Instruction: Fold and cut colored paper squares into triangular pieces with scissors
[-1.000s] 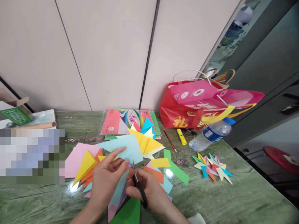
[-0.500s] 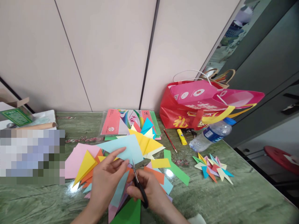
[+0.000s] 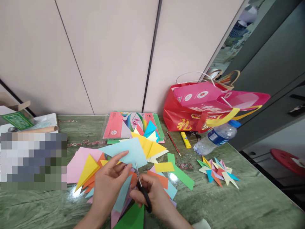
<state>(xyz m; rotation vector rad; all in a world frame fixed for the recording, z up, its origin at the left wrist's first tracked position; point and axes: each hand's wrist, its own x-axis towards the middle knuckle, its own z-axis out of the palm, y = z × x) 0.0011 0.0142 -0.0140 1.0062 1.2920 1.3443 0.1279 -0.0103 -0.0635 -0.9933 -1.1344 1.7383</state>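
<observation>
My left hand pinches the lower edge of a light blue sheet of paper, thumb in front and fingers behind and along it. My right hand is closed round the black handles of a pair of scissors. The scissor blades point up and meet the lower edge of the blue sheet. Under and around both hands lie loose coloured papers: a folded yellow piece, pink sheets, orange strips and a green sheet.
Right of the papers lies a multicoloured folded paper star. Behind it are a water bottle, a glue stick, a red pencil and a red gift bag. A paper pack lies at the back, near the cabinet doors.
Both hands, the scissors and the blue sheet stay almost the same. The whole view has shifted very slightly.
</observation>
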